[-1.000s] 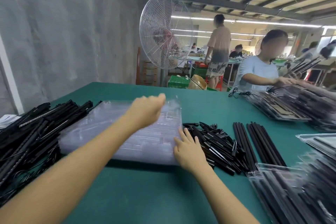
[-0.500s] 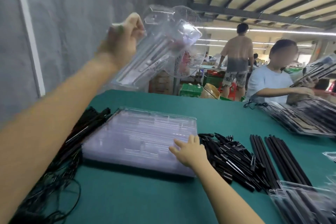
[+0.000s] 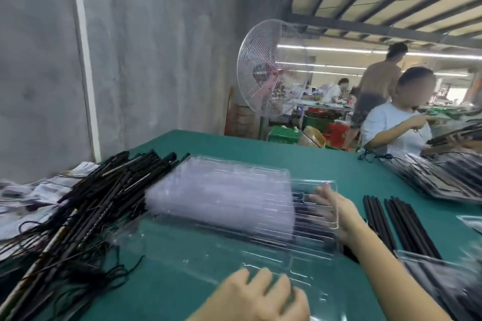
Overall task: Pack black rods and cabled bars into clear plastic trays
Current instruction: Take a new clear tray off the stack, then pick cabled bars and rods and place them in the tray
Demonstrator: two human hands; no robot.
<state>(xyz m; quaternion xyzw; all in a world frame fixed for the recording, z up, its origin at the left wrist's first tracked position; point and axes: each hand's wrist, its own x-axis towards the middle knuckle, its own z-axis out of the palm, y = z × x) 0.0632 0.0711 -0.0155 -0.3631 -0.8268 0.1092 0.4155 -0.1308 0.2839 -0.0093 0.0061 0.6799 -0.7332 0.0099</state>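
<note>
Grip: my left hand (image 3: pixel 260 297) curls on the clear tray's (image 3: pixel 208 250) near rim; right hand (image 3: pixel 336 211) lies flat-fingered at its right end.
Tray: overlapping the tray stack's (image 3: pixel 219 190) near edge.
Risk: I fear it snags there, scattering black rods (image 3: pixel 401 221).

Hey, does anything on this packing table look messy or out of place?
Two things. The cabled bars on the left are a tangled heap, with cables trailing loose over the table. And the single clear tray is crooked, overlapping the tray stack's near right corner rather than lying flat.
</note>
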